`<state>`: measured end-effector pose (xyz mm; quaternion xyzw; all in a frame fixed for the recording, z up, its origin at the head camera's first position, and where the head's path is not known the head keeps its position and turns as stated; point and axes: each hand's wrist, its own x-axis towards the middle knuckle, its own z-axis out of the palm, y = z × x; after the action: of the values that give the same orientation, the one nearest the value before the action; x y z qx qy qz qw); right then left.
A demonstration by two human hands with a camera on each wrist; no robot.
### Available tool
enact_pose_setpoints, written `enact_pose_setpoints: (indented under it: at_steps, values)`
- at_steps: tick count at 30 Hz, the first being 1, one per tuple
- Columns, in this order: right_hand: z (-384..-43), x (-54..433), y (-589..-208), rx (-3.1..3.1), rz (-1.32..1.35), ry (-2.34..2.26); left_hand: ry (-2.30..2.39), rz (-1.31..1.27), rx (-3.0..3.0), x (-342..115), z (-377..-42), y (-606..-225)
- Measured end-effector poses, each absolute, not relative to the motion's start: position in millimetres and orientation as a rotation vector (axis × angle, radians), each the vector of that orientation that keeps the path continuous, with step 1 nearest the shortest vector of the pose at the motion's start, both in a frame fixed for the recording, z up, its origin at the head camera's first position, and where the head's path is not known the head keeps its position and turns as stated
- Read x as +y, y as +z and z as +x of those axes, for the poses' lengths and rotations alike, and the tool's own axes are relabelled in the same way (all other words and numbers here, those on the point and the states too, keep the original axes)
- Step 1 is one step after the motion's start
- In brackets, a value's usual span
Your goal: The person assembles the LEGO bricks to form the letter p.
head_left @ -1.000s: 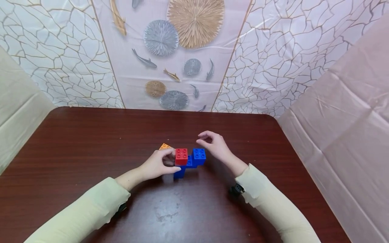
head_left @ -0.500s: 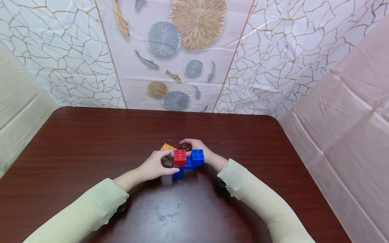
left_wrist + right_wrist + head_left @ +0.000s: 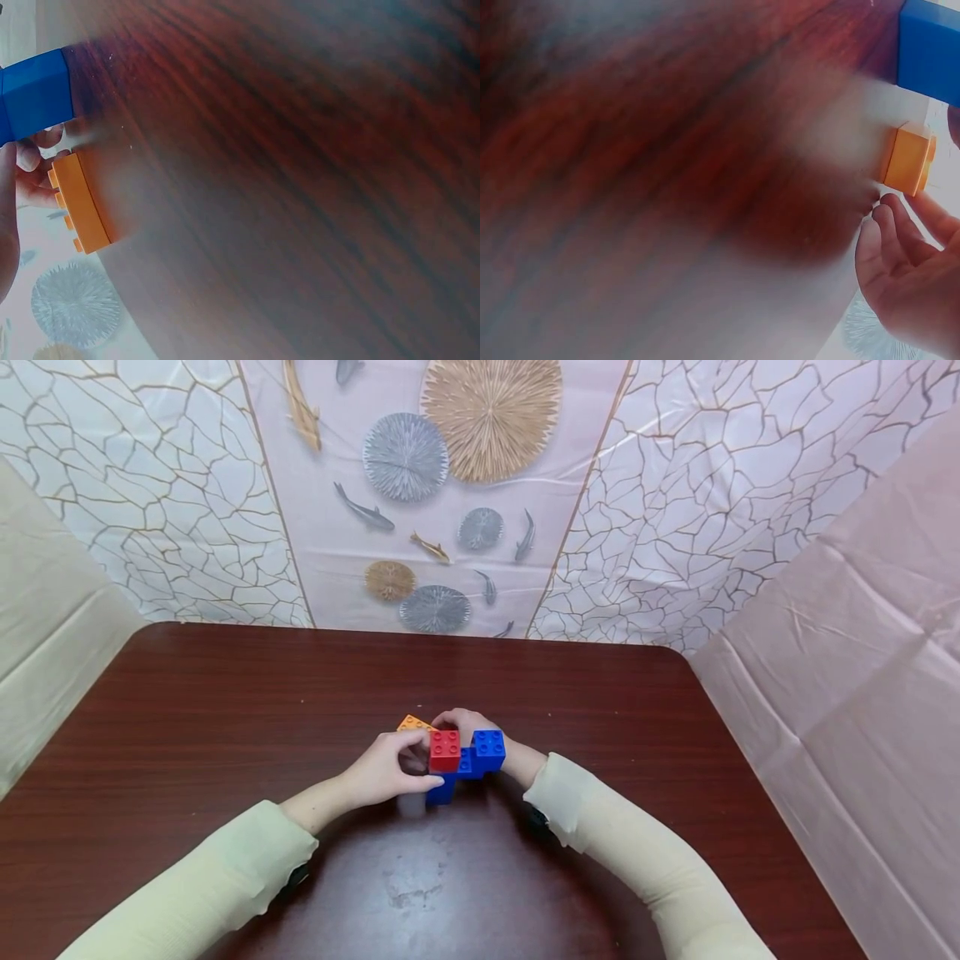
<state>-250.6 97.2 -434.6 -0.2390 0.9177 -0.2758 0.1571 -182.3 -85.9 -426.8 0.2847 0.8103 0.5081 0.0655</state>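
Observation:
My left hand (image 3: 382,768) grips a small build of toy bricks between thumb and fingers. In it, a red brick (image 3: 445,750) and a blue brick (image 3: 489,750) stand up on lower blue pieces. The build's blue underside (image 3: 37,94) appears in the left wrist view. My right hand (image 3: 467,725) reaches behind the build, partly hidden by it in the head view. In the right wrist view one of its fingers touches the end of an orange brick (image 3: 907,159); the other fingers bend loosely. The orange brick (image 3: 82,206) sits studs-up on the table, and the right thumb's hold is unclear.
A glossy dark brown table (image 3: 225,710) lies under both hands. Its far edge meets a patterned wall covering (image 3: 450,527). Pale cloth-like panels stand at the left and right sides.
My right hand has swung left from beside the blue brick to behind the build, reaching the orange brick. My left hand keeps its grip, nearly still.

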Motion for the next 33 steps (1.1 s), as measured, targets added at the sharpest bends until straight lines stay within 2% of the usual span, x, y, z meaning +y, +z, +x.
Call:
enact_pose_setpoints:
  at_steps: [14,25,33]
  values:
    - [-251,98,-433,2.669,-0.671,-0.754,1.540,0.864,2.441,-85,-183,-428]
    - [-257,117,-422,2.622,-0.477,-1.101,1.553,0.857,2.447,-84,-182,-428]
    - [-263,134,-420,2.662,-0.439,-1.311,1.540,0.851,2.443,-85,-183,-428]
